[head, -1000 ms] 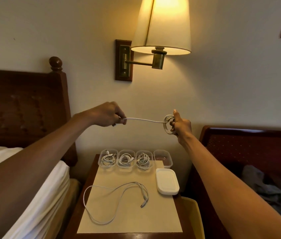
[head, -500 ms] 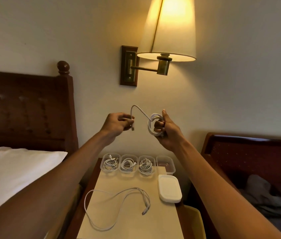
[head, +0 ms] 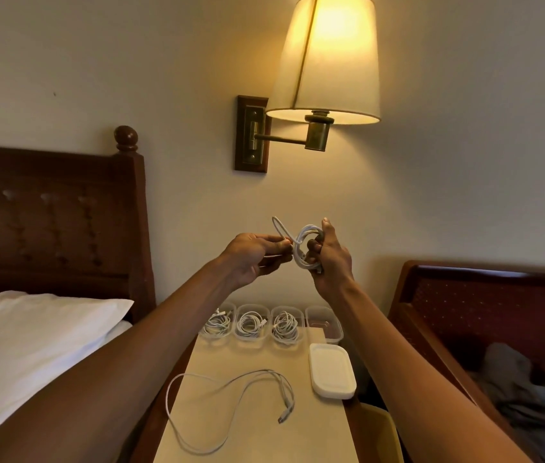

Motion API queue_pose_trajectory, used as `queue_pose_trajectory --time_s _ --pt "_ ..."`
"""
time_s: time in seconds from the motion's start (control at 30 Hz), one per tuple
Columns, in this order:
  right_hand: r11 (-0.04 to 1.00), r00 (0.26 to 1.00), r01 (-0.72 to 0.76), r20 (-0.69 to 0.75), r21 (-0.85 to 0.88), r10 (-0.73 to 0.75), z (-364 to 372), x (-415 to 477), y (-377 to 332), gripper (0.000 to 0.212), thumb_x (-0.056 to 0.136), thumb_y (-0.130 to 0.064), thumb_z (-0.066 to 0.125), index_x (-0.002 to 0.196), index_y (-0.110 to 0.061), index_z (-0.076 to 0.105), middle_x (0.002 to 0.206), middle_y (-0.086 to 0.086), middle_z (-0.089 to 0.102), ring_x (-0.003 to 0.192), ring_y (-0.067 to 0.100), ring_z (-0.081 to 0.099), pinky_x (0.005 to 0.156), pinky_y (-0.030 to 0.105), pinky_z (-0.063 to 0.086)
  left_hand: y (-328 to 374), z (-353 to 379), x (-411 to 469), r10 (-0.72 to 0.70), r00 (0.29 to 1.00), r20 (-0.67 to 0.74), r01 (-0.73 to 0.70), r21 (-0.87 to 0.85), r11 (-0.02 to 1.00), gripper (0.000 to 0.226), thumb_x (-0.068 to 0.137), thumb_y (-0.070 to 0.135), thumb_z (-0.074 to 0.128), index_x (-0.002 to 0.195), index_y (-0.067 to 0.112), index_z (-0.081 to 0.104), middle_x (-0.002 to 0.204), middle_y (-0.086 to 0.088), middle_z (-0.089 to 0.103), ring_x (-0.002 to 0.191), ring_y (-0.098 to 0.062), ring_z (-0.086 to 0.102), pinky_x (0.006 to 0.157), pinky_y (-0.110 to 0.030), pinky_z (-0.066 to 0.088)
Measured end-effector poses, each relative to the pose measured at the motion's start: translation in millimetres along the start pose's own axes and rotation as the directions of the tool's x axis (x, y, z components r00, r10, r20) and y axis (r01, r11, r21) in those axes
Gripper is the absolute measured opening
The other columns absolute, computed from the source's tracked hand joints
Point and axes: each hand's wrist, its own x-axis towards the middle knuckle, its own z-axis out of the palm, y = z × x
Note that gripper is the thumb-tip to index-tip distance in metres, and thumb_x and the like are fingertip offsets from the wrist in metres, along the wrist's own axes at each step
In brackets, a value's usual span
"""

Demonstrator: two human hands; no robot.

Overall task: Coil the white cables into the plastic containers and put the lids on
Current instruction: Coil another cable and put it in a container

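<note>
At the far left we see a bed with a white pillow [head: 30,329] under a dark wooden headboard [head: 47,222]. Our left hand [head: 254,255] is raised before the wall, its fingers curled and pinching the free end of the white cable [head: 304,242], which arches up in a small loop between the hands. The rest of that cable is wound into a coil gripped by our right hand [head: 331,259], fingers curled through the loops and thumb pointing up. Below on the worktop [head: 264,439], a loose cable [head: 231,389] sprawls in a wide curve at the near left. Along the far edge three containers [head: 251,324] each hold a coiled cable, lids off, and a fourth container [head: 326,324] stands just beside them on the right. The white lids [head: 331,370] lie stacked near it. A lit lamp [head: 328,58] hangs above, and a dark chair [head: 481,302] stands at the right.
</note>
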Motion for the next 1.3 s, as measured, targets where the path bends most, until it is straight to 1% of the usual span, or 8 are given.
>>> queue_pose_trajectory --time_s 0.13,0.3,0.37,0.5,0.67,0.77,1.1,1.3 --pt "1.0 0.999 0.023 -0.031 -0.02 -0.024 2 0 1 0.035 0.097 -0.047 0.049 0.085 -0.015 0.058 0.085 0.006 0.063 0.08 0.022 0.061 0.084 0.043 0.053 -2 4 1 -0.056 0.998 0.015 0.057 -0.101 0.993 0.013 0.092 0.001 0.06 0.097 0.005 0.071 0.088 -0.01 0.072 0.08 -0.021 0.068 0.064 -0.027 0.05" --pt "0.999 1.0 -0.003 -0.023 0.05 0.004 3 1 4 0.039 0.098 -0.047 0.047 0.087 -0.012 0.059 0.094 0.015 0.067 0.087 0.028 0.066 0.09 0.047 0.054 -4 7 3 -0.138 0.99 -0.009 0.138 0.082 0.987 0.014 0.092 0.016 0.059 0.099 0.012 0.07 0.089 -0.004 0.069 0.077 -0.018 0.051 0.064 -0.031 0.043" --pt "0.997 1.0 -0.012 0.0 0.079 0.012 4 4 6 0.043 0.097 -0.05 0.046 0.089 -0.01 0.06 0.092 0.016 0.066 0.087 0.029 0.066 0.088 0.048 0.055 -5 10 1 -0.153 0.988 -0.012 0.153 0.103 0.983 0.013 0.088 0.019 0.057 0.089 0.013 0.068 0.088 -0.004 0.066 0.076 -0.018 0.048 0.064 -0.032 0.041" --pt "0.984 0.998 -0.039 0.058 0.171 0.03 4 5 6 0.048 0.096 -0.051 0.044 0.084 -0.006 0.056 0.055 -0.001 0.05 0.049 0.012 0.05 0.061 0.03 0.047 -5 12 -3 -0.188 0.98 0.064 0.178 0.135 0.975 0.02 0.071 0.024 0.058 0.088 0.015 0.06 0.09 -0.005 0.057 0.081 -0.018 0.048 0.068 -0.033 0.04" --pt "0.981 0.985 -0.073 0.167 0.178 0.043 1 7 8 0.042 0.102 -0.039 0.039 0.088 -0.003 0.057 0.074 0.009 0.054 0.07 0.022 0.053 0.075 0.036 0.049 -3 -1 1 -0.189 0.969 0.157 0.148 0.242 0.959 0.026 0.083 0.033 0.071 0.1 0.016 0.063 0.092 -0.005 0.052 0.078 -0.017 0.047 0.064 -0.031 0.041" --pt "0.999 0.964 -0.043 0.262 0.03 0.034 -8 11 11 0.043 0.102 -0.04 0.039 0.083 -0.005 0.057 0.072 0.007 0.048 0.065 0.018 0.044 0.071 0.035 0.039 4 -9 2 -0.208 0.96 0.19 0.136 0.333 0.933 0.014 0.093 0.024 0.066 0.1 0.013 0.062 0.091 -0.006 0.058 0.079 -0.018 0.053 0.067 -0.029 0.046" --pt "0.942 0.822 0.145 0.567 -0.301 0.055 -27 13 7 0.025 0.094 -0.016 0.057 0.102 0.005 0.067 0.092 0.018 0.068 0.091 0.028 0.068 0.084 0.035 0.058 37 -36 10 -0.2 0.976 0.081 0.108 0.62 0.777 0.023 0.09 0.011 0.065 0.11 -0.001 0.066 0.09 -0.011 0.057 0.077 -0.02 0.048 0.058 -0.025 0.045" --pt "0.957 0.954 0.142 0.294 -0.251 -0.064 -21 22 19 0.018 0.091 -0.013 0.061 0.095 0.004 0.068 0.084 0.014 0.068 0.082 0.028 0.067 0.077 0.035 0.061 27 -35 8 -0.12 0.991 0.055 0.049 0.688 0.724 0.024 0.09 0.01 0.069 0.114 0.007 0.067 0.086 -0.012 0.065 0.073 -0.017 0.05 0.058 -0.027 0.043"
